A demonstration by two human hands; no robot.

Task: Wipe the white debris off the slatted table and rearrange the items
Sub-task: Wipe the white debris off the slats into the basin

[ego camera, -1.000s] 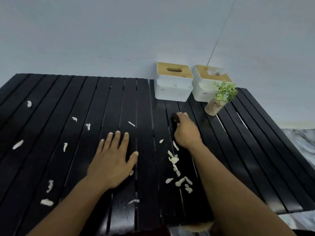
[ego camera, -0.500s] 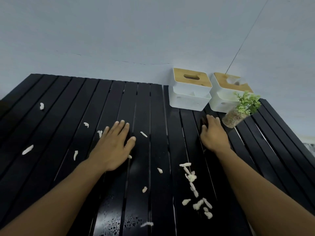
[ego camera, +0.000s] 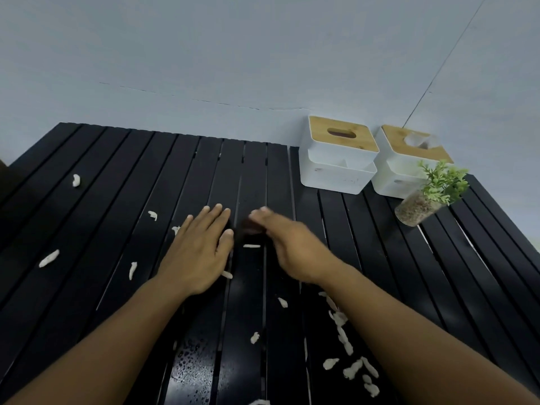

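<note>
Right hand (ego camera: 287, 248) has swept leftward from beside the potted plant (ego camera: 429, 197) to table centre within the last second; it is motion-blurred, pressed over a small dark wiping pad (ego camera: 252, 229) — grip looks closed on the pad, though the blur hides the finger detail. Left hand (ego camera: 198, 249) has stayed flat, fingers spread, palm down on the slats, holding nothing, just beside the right. One white scrap (ego camera: 251, 246) lies between the two hands, directly in the pad's path. Judgement: stroke in progress is gathering debris toward the near edge; a loose line of white debris (ego camera: 344, 340) sits by the right forearm, while scattered pieces (ego camera: 49, 258) on the left half are untouched, so wiping is perhaps half done and rearranging not yet begun. Surface: black slatted table (ego camera: 102, 176) with open gaps — scraps could drop through; wet droplets near the front edge. Two white tissue boxes (ego camera: 339, 171) with wooden lids stand against a plain pale wall.
</note>
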